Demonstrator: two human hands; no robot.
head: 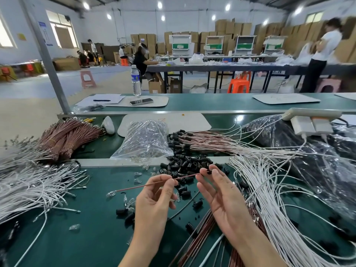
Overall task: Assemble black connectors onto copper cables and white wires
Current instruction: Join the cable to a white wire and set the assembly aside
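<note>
Workshop hall, cartons stacked at back wall. Green table (96,234) in front, crowded w/ stock.

Hands: left hand (154,201) pinches 1 copper cable (134,188) approx. mid-length, thumb vs. forefinger, other fingers loosely curled. The right hand (221,197) pinches the cable's far end, where 1 black connector (209,172) sits at its fingertips; remaining fingers extended.

Judged: left steadies the cable so it won't flex while right seats the connector.

Cable is held just above the loose connector pile (185,164) at table centre, so short reach for the next piece. White wires (269,185) fan toward the right edge, more at the left edge. Copper bundle (67,135) sits toward the far-left corner. Fitted cables (208,141) lie beyond the pile, connector ends together, prob. for easy counting. Clear-parts bag (144,139) is beside them.
</note>
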